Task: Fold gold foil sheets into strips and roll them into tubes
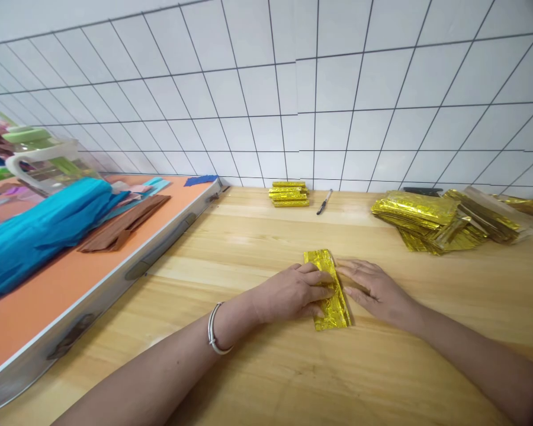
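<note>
A strip of shiny gold foil paper [332, 307] lies on the wooden table in front of me, its surface embossed and slightly creased. Across its middle rests my left hand [295, 291], palm down, with the fingers spread and pressing on the foil. My right hand [375, 290] is at the strip's right edge. Its fingers are stretched out toward the foil, the tips at or very near the edge; whether they touch it I cannot tell. Neither hand is wrapped round anything.
Rolled gold foil pieces [289, 194] and a pen [324, 202] lie by the tiled wall. A stack of gold foil sheets [417, 214] sits at right. An orange-topped board [169, 213] at left carries blue paper [48, 219], brown paper [127, 223] and a clear pitcher [48, 163].
</note>
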{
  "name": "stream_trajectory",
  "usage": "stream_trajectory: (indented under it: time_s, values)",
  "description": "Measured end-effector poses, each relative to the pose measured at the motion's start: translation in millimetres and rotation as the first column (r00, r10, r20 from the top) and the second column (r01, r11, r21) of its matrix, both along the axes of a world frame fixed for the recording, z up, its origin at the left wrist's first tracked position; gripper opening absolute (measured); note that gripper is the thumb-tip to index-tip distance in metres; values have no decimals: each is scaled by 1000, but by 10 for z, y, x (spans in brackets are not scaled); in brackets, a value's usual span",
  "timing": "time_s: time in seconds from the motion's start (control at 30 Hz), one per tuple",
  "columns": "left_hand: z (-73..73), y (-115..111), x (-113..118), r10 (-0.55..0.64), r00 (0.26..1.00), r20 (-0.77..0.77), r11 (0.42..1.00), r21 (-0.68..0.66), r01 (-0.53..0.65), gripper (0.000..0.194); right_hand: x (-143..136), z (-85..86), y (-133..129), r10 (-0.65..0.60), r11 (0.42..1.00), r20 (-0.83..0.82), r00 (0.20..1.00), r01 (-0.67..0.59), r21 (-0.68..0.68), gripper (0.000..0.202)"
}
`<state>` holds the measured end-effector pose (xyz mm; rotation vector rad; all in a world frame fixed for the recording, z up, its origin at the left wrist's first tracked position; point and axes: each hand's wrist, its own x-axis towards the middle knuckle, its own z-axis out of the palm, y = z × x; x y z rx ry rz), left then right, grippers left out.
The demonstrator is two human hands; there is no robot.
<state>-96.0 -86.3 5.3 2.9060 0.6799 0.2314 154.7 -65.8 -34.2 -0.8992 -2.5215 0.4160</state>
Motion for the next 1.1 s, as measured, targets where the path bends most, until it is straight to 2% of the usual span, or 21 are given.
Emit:
stream_trajectory:
  time_s: [0.33,0.67,0.77,0.87,1.1]
  values:
    - [60,-137,57,58,997,-52,996,78,-54,34,-12,24,-24,19,999,137,990,-25,38,40]
    - [13,-252,132,153,987,-49,988,43,-150,32,-35,67,-42,16,1000,199,980,-20,18,42]
    - [-20,-307,192,210,977,-48,974,97,-205,35,-35,54,-43,9,1000,205,979,-15,26,41]
    - [-50,-340,227,216,975,-43,968,138,-209,38,-36,43,-46,19,999,193,981,-26,34,42]
    - [-21,-262,199,207,978,-7,977,61,-206,28,-50,151,-133,46,998,193,980,-55,38,38]
